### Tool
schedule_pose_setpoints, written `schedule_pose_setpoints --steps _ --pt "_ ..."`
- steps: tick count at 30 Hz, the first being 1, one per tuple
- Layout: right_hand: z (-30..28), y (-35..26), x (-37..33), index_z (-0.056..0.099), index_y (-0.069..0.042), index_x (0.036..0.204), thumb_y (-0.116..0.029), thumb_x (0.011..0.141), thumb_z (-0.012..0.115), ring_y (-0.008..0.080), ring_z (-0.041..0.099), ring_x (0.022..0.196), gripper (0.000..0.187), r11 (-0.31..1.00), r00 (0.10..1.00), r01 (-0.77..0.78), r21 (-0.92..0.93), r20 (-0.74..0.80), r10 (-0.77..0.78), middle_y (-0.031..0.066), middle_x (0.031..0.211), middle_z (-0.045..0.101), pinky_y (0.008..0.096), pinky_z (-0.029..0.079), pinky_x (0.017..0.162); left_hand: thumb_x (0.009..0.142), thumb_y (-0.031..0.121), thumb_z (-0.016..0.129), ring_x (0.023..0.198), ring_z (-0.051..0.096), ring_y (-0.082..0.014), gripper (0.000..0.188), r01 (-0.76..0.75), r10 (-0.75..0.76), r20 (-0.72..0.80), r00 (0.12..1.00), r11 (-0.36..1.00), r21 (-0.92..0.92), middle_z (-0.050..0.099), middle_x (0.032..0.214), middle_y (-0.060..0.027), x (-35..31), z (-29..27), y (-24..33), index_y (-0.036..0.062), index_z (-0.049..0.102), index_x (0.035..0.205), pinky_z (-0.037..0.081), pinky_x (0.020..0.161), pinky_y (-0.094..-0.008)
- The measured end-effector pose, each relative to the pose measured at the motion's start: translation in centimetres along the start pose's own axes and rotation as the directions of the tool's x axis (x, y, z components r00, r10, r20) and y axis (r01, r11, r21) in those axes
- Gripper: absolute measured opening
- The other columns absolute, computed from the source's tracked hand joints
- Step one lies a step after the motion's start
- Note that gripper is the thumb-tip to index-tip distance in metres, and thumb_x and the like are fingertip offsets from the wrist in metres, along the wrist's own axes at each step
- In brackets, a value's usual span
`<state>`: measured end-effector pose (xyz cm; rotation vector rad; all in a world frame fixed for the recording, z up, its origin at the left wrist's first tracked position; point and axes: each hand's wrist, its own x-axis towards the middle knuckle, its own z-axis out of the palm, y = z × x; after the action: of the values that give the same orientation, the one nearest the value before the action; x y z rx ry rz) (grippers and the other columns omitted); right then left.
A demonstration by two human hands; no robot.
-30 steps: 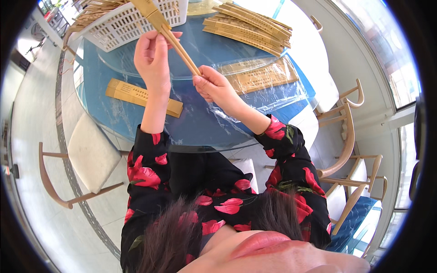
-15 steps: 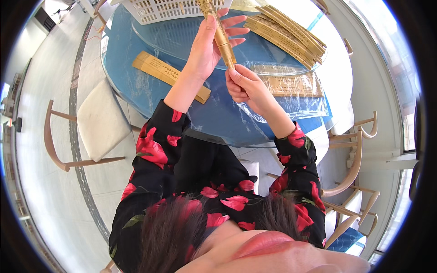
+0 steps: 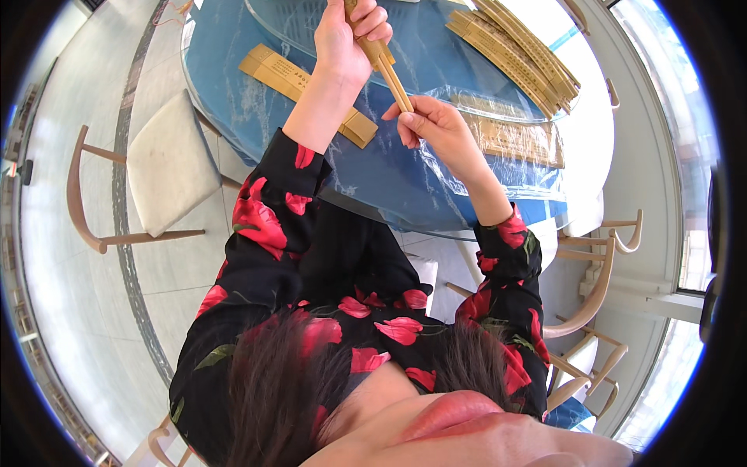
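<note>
A long, narrow golden-brown carton point(image 3: 395, 82) slants down between my hands, above the blue tabletop. It looks like folded card, with parallel edges at its lower end. My left hand point(image 3: 346, 47) is closed round its upper part, whose top end is cut off by the picture edge. At the lower end my right hand point(image 3: 443, 132) has its thumb and fingers on the carton's tip, the index finger stretched past it. Beneath my left wrist lies a flat golden-brown carton point(image 3: 284, 78) with dark print.
A fanned stack of flat golden-brown cartons point(image 3: 510, 54) lies at the far right of the blue marbled table point(image 3: 233, 140). Nearer, a clear plastic bag point(image 3: 513, 175) covers more flat cartons. Wooden chairs stand left, a pale-seated chair point(image 3: 173, 167), and right, a curved-back chair point(image 3: 595, 292).
My left hand has turned and its fingers, spread before, now wrap the carton. The carton's lower end looks more open. My view has shifted, and the white basket has nearly left it.
</note>
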<state>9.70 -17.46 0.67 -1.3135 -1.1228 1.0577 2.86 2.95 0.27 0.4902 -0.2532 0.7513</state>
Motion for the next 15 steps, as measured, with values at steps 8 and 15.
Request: schedule_pose_setpoints --steps 8,15 --pt "-0.4 1.3 0.9 0.070 0.000 0.099 -0.016 0.097 0.073 0.0047 0.054 0.063 0.017 0.999 0.959 -0.036 -0.016 -0.280 0.030 -0.0008 0.074 0.063 0.0211 0.043 0.058 0.112 0.049 0.036 0.061 0.025 -0.0061 0.042 0.132 -0.125 -0.048 0.991 0.976 0.176 0.029 0.073 0.0076 -2.8 3.7 -3.1 0.0106 0.054 0.114 0.027 0.056 -0.0231" --pt "-0.1 1.6 0.6 0.069 0.000 0.095 -0.012 0.095 0.075 0.0063 0.060 0.063 0.014 1.000 0.936 0.019 -0.002 -0.353 -0.019 0.0013 0.073 0.065 0.0209 0.046 0.054 0.112 0.048 0.040 0.060 0.027 -0.0067 0.038 0.132 -0.126 -0.040 0.991 0.955 0.267 0.031 0.072 0.0067 -3.6 5.3 -4.2 0.0123 0.050 0.103 0.029 0.054 -0.0237"
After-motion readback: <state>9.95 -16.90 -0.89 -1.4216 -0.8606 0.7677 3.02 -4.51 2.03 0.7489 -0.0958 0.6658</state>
